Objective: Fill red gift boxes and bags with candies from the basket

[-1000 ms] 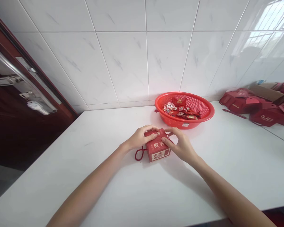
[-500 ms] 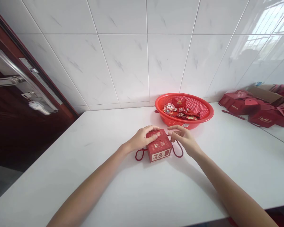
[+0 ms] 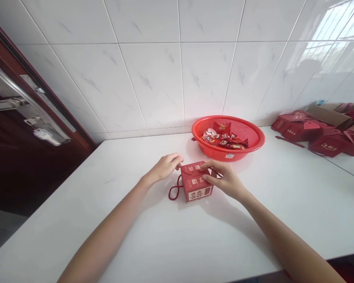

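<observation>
White tiles back a pale desk, with a dark red door beyond its left edge. Toward the middle of the desk, in front of the red colander of wrapped sweets by the back edge, stands a small red box. Its top panels appear folded over and meeting, so closing looks largely done. The cord loop hangs slack at the box's left end, apparently not drawn up. Left hand: a loose, half-curled grip, seemingly holding nothing, just beside the box's far-left corner. Right hand: thumb and forefinger rest spread on the box top; whether that grip also pinches cord is hidden. More red boxes crowd the back right.
</observation>
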`<state>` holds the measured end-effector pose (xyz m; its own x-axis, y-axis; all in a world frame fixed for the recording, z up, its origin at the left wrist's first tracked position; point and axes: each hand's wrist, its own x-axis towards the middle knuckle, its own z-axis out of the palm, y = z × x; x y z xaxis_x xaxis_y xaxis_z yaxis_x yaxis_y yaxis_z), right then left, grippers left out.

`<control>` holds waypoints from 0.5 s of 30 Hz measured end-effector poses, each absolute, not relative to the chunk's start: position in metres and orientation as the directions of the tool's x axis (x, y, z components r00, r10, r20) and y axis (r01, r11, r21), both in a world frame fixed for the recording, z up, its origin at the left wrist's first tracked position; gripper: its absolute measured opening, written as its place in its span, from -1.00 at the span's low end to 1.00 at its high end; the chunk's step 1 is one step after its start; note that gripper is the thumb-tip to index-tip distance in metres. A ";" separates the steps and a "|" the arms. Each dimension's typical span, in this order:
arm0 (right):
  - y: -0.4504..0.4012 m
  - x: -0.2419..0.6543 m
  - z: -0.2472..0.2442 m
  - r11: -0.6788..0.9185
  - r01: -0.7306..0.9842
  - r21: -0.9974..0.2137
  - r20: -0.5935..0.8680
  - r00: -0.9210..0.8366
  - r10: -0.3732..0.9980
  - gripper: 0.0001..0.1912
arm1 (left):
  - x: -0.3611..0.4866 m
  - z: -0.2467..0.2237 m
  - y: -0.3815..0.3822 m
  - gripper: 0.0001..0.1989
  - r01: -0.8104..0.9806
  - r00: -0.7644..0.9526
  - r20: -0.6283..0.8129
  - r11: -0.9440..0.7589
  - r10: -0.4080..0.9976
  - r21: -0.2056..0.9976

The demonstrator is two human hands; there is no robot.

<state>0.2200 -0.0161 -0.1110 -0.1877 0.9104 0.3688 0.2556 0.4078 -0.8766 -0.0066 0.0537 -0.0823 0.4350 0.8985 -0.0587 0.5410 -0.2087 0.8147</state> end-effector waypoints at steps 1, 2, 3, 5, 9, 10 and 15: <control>-0.016 0.220 -0.111 0.412 0.264 -0.872 0.372 -0.190 0.909 -0.84 | -0.009 -0.080 0.055 -0.63 0.547 0.438 -0.106 -0.171 0.893 0.820; -0.016 0.220 -0.111 0.416 0.273 -0.867 0.375 -0.190 0.907 -0.84 | -0.012 -0.077 0.056 -0.66 0.549 0.454 -0.153 -0.141 0.878 0.824; -0.016 0.220 -0.111 0.419 0.280 -0.864 0.378 -0.190 0.906 -0.84 | -0.014 -0.075 0.057 -0.69 0.550 0.479 -0.196 -0.118 0.856 0.827; -0.016 0.220 -0.112 0.423 0.291 -0.858 0.382 -0.187 0.905 -0.84 | -0.017 -0.069 0.056 -0.75 0.552 0.536 -0.294 -0.065 0.791 0.831; -0.016 0.219 -0.112 0.432 0.316 -0.845 0.387 -0.198 0.901 -0.85 | -0.019 -0.061 0.053 -0.67 0.561 0.596 -0.406 0.002 0.693 0.828; -0.016 0.219 -0.112 0.437 0.319 -0.841 0.390 -0.202 0.899 -0.85 | -0.020 -0.060 0.052 -0.60 0.560 0.603 -0.407 0.000 0.686 0.828; -0.017 0.220 -0.112 0.445 0.327 -0.833 0.396 -0.208 0.894 -0.84 | -0.023 -0.056 0.052 -0.48 0.544 0.643 -0.376 -0.051 0.667 0.838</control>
